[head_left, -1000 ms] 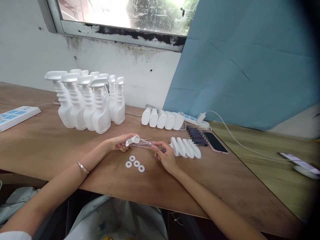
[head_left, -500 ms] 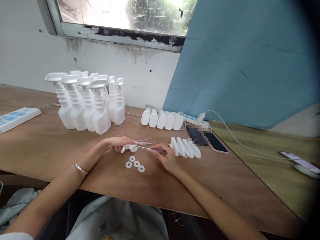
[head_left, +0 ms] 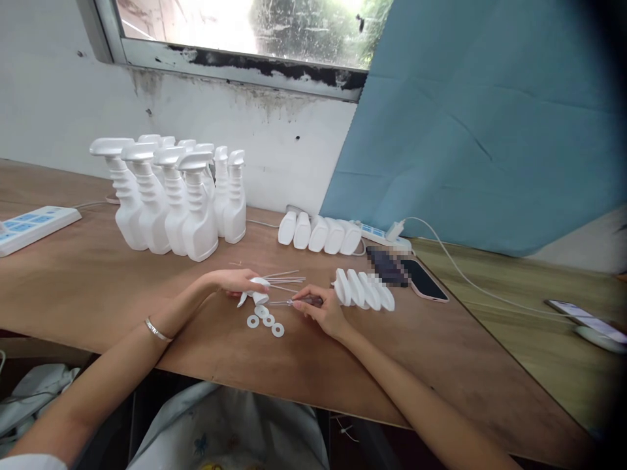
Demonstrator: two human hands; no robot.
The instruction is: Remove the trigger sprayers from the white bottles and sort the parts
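Note:
My left hand [head_left: 234,282] grips a white spray-trigger head [head_left: 255,290] just above the wooden table [head_left: 98,287], its neck pointing down. My right hand [head_left: 321,309] pinches a thin dark-handled metal tool [head_left: 296,302], whose tip points left toward the trigger head. Right below both hands lie several white ring washers [head_left: 265,321]. Thin clear dip tubes [head_left: 284,277] lie on the table behind the hands.
Assembled white spray bottles [head_left: 171,196] stand at the back left. A row of white bottles [head_left: 318,234] lies at the back centre, and a row of trigger heads [head_left: 365,290] sits right of my right hand. Phones [head_left: 421,277] [head_left: 582,318], a power strip [head_left: 34,225] and cables are around.
My left hand turned the trigger head from neck-up to neck-down and lowered it toward the washers. My right hand drew the tool down and slightly away from it.

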